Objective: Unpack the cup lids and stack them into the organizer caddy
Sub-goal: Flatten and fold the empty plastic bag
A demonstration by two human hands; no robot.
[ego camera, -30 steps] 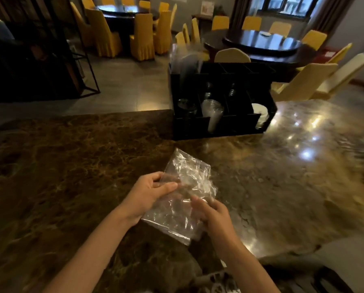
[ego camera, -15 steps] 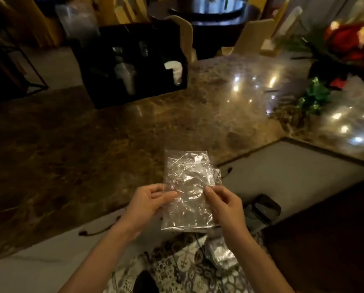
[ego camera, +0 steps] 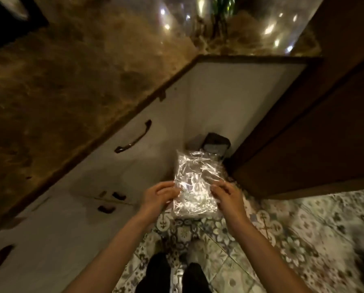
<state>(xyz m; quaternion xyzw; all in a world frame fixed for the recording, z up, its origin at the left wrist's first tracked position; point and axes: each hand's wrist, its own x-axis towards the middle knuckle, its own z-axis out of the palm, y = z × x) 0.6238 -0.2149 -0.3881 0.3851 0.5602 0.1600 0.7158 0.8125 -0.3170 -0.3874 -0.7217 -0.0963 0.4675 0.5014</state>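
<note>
Head view looked steeply down past the edge of a brown marble counter (ego camera: 56, 85) to the patterned floor tiles (ego camera: 303, 233). Both hands were out in front, holding a crinkled clear plastic bag (ego camera: 194, 182) in the air between them. The left hand (ego camera: 158, 196) pinched the bag's left edge, thumb on top and fingers curled beneath. The right hand (ego camera: 229, 199) gripped the right edge in the same way, fingers bent over the film. The two hands were apart, with the width of the bag between them. The bag looked flat and shiny; whether any lids were inside it could not be told. It hung above the floor, in front of the white cabinet (ego camera: 105, 170) under the counter, and over a small dark bin (ego camera: 216, 142) standing in the corner where the cabinet met a dark wooden panel (ego camera: 316, 132). A curved dark handle (ego camera: 134, 138) sat on the cabinet front to the left of the bag. Two dark shoes (ego camera: 172, 275) showed at the bottom edge. The caddy was out of sight, and the far counter was blurred with bright reflections.
</note>
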